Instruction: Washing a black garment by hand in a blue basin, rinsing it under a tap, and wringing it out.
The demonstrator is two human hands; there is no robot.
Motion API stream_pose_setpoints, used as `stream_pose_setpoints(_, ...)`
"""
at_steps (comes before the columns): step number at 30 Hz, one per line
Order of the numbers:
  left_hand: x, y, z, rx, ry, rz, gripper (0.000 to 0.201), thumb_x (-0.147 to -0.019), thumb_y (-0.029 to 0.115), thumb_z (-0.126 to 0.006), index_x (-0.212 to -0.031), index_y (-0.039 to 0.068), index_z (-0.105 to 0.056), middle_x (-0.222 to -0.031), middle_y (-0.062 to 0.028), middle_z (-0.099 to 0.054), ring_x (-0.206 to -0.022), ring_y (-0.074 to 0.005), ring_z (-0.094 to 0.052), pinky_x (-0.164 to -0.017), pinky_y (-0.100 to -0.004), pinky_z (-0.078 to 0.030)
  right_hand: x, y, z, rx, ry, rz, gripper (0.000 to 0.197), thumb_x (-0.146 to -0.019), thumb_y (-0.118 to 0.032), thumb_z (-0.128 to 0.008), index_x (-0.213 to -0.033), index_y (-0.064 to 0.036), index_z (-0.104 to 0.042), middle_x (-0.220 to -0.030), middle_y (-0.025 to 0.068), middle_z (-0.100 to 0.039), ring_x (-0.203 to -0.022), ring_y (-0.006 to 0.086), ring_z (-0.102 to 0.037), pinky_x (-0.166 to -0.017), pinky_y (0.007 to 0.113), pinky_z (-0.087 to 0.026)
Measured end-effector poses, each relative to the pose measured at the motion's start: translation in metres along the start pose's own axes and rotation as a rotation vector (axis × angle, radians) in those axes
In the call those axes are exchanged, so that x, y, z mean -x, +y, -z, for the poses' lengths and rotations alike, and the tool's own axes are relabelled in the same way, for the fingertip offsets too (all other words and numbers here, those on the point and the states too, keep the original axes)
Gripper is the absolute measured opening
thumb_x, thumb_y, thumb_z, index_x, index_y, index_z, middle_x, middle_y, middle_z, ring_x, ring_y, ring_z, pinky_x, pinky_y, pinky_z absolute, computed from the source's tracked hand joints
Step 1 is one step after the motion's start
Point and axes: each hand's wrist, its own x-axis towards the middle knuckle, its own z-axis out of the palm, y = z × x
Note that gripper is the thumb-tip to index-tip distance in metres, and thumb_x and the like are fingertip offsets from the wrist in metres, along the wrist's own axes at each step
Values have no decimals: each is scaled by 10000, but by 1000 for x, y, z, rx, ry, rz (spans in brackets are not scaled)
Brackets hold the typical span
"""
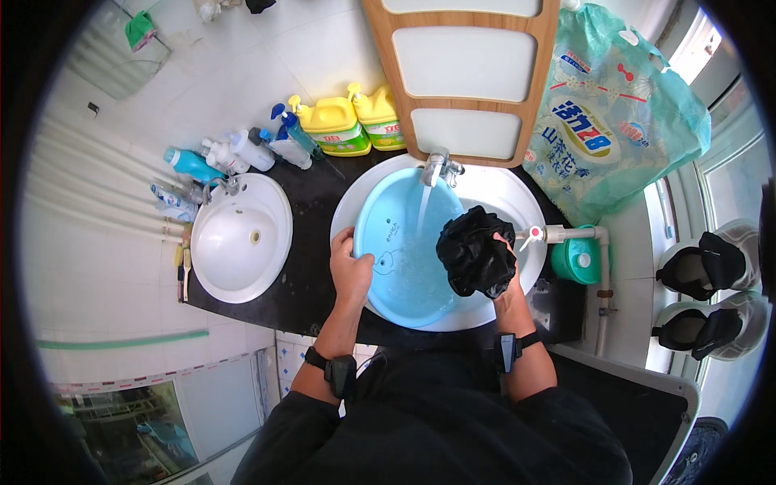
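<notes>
Now we see, at the centre of the frame, our left hand [350, 271] gripping the rim of the light blue basin [402, 259], which sits in the round white sink [505, 198]. Our right hand [503, 271] is closed around a crumpled black cloth [475, 252] over the basin, while water runs from the tap [436, 167].
</notes>
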Motion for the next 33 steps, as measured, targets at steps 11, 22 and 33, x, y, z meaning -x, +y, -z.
stream_pose_setpoints(11,22,42,30,-405,98,-453,98,-610,-58,-527,-695,-76,-572,-1245,-183,-537,-1170,-351,-487,-948,-384,-410,-3,8,-9,-6,-34,115,458,-928,-312,-541,-1295,-45,-482,-1207,153,-585,-1097,307,-574,-970,427,-460)
stream_pose_setpoints(22,18,22,50,-541,196,-942,216,-599,-132,-579,-580,-30,-388,-1240,-251,-527,-1198,-426,-467,-1005,-538,-362,-9,19,-38,44,-199,142,478,-937,-368,-510,-1306,-66,-467,-1214,137,-581,-1106,294,-564,-976,417,-452)
stream_pose_setpoints(33,15,-2,96,-720,274,-1187,304,-635,-117,-575,-564,48,-329,-1195,-217,-586,-1192,-353,-471,-980,-539,-336,-11,37,-43,103,-206,137,542,-900,-428,-555,-1296,-67,-470,-1221,142,-571,-1106,301,-565,-978,418,-455)
